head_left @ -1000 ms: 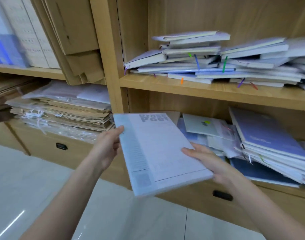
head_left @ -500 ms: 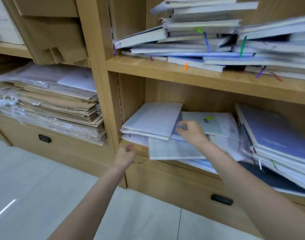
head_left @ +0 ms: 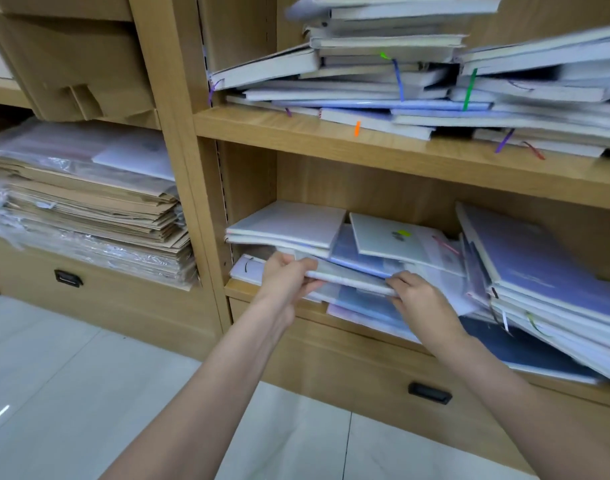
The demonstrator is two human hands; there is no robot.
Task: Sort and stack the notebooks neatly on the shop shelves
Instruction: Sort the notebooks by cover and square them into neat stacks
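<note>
On the left sits a pile of brown bags (head_left: 99, 216). Your left hand (head_left: 284, 282) curls round one end of a notebook (head_left: 348, 277) on the low shelf (head_left: 248, 289) — your right hand (head_left: 421, 299) grips the other end. Blue books (head_left: 539, 271) lean just beside.

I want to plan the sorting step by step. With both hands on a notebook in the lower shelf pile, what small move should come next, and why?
Probably draw the gripped notebook slowly straight out toward the person. The left hand and right hand hold its front edge, and it lies wedged under the white notebooks, so a quick pull could drag those off the lower shelf.
</note>
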